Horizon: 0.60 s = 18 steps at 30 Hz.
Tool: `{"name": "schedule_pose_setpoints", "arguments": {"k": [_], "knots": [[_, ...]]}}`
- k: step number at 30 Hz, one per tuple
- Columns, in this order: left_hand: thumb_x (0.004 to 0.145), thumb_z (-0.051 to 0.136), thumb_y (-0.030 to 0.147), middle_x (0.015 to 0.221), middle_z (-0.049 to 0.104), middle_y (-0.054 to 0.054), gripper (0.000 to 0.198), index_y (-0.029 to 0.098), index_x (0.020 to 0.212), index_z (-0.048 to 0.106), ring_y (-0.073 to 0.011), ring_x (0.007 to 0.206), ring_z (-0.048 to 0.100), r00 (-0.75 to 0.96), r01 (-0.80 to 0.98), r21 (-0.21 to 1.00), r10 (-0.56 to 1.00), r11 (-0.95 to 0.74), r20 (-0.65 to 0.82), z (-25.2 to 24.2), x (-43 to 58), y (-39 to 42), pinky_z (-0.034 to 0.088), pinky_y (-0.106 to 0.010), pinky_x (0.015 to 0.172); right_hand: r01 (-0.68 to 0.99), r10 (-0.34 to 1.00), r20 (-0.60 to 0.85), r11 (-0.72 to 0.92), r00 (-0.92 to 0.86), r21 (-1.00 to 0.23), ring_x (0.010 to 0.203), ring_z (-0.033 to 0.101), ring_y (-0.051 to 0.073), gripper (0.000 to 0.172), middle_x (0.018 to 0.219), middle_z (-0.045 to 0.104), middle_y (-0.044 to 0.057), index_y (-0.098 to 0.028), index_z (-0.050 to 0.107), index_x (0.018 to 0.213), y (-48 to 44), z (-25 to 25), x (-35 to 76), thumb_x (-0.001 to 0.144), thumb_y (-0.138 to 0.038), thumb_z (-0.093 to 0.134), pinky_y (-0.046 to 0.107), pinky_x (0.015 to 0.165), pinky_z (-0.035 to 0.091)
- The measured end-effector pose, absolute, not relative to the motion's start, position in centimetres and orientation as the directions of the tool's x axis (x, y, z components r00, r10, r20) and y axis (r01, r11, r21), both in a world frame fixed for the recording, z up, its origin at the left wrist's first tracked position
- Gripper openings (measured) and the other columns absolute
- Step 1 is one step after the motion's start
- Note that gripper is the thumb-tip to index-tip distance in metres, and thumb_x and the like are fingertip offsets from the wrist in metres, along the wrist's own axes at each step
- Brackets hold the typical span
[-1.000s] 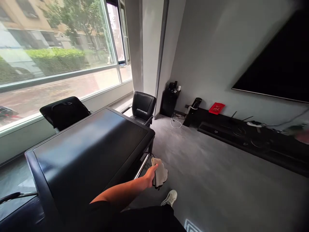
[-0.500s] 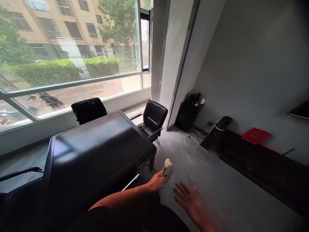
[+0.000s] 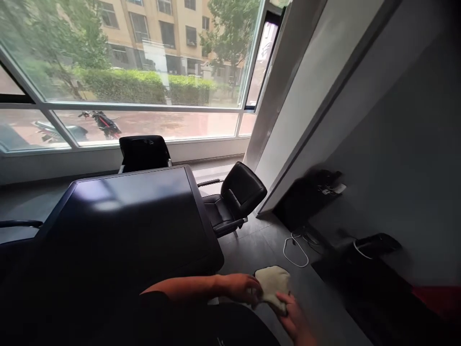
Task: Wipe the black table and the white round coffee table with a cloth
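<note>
A small beige cloth [image 3: 273, 284] is held between both of my hands in front of my body, low in the view. My left hand [image 3: 242, 288] grips its left edge with fingers closed. My right hand [image 3: 296, 317] comes up from below and pinches the cloth's lower right corner. Both hands hover just past the near right corner of a large dark table [image 3: 122, 226].
Two black office chairs stand at the table: one at the far end [image 3: 144, 152], one at the right side [image 3: 236, 198]. A white cable [image 3: 295, 250] lies on the grey floor. A low black cabinet [image 3: 374, 278] runs along the right wall. Big windows fill the far wall.
My view has swung left and down. My right hand, open and apart before, has closed on the cloth that my left hand was carrying alone.
</note>
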<state>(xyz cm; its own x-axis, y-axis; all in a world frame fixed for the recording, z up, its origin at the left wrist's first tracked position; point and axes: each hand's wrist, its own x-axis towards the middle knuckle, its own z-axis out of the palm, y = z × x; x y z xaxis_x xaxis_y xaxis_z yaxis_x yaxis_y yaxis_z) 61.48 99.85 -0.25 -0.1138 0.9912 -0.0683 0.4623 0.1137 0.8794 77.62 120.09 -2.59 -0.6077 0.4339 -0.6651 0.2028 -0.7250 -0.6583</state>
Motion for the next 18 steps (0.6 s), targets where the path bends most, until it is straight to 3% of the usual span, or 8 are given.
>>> {"name": "schedule_pose_setpoints", "arguments": {"k": [3,7,10,12,16,18], "knots": [[0.090,0.078,0.030,0.134,0.080,-0.011,0.043,0.024,0.133,0.079,-0.0327,0.126,0.075,-0.229,0.449,0.845,0.951,0.292,-0.208,-0.6,57.1,99.0,0.057,-0.042,0.113,0.241,0.405,-0.715,-0.750,-0.570,-0.616,0.083,0.084,0.030,0.072,0.092,0.080,0.001,-0.025,0.070,0.116,125.0,-4.7,73.3,0.048,-0.010,0.087,0.044,0.076,0.074],[0.089,0.073,0.026,0.133,0.082,-0.009,0.053,0.023,0.141,0.078,-0.0289,0.120,0.079,-0.519,0.170,0.873,0.795,0.456,-0.314,-1.1,54.4,94.0,0.060,-0.037,0.107,0.412,0.267,-0.780,-0.728,-0.565,-0.548,0.089,0.084,0.046,0.063,0.103,0.080,0.008,-0.032,0.070,0.109,128.1,-8.2,65.3,0.047,-0.025,0.081,0.067,0.067,0.069],[0.087,0.071,0.024,0.134,0.082,-0.008,0.053,0.021,0.139,0.078,-0.0266,0.122,0.077,-0.742,-0.097,0.857,0.537,0.506,-0.401,-2.0,54.7,90.9,0.059,-0.036,0.108,0.588,0.116,-0.740,-0.532,-0.662,-0.609,0.087,0.083,0.039,0.062,0.094,0.079,0.005,-0.026,0.069,0.107,128.8,-7.8,56.3,0.045,-0.022,0.079,0.058,0.076,0.072],[0.087,0.068,0.025,0.137,0.081,-0.009,0.053,0.019,0.139,0.078,-0.0263,0.123,0.076,-0.847,-0.241,0.831,0.310,0.501,-0.433,-2.6,55.7,90.0,0.059,-0.036,0.109,0.603,0.026,-0.651,-0.350,-0.758,-0.717,0.083,0.081,0.033,0.061,0.087,0.078,0.004,-0.023,0.069,0.104,128.8,-5.7,48.8,0.044,-0.020,0.077,0.050,0.079,0.071],[0.087,0.065,0.029,0.139,0.080,-0.011,0.056,0.018,0.141,0.076,-0.0278,0.128,0.074,-0.894,-0.438,0.803,-0.097,0.404,-0.438,-2.8,58.8,92.4,0.056,-0.039,0.116,0.389,-0.105,-0.383,-0.047,-0.918,-0.920,0.095,0.078,0.035,0.061,0.095,0.080,0.006,-0.022,0.072,0.112,126.8,0.0,32.2,0.051,-0.023,0.070,0.050,0.089,0.067],[0.087,0.064,0.033,0.145,0.077,-0.013,0.061,0.017,0.146,0.073,-0.0291,0.134,0.072,-0.867,-0.494,0.816,-0.239,0.300,-0.437,-2.8,60.6,95.2,0.054,-0.041,0.121,0.111,-0.189,-0.142,0.165,-0.972,-0.980,0.111,0.075,0.036,0.060,0.110,0.081,0.011,-0.020,0.073,0.122,123.6,2.3,24.7,0.062,-0.024,0.066,0.054,0.104,0.063]]}}
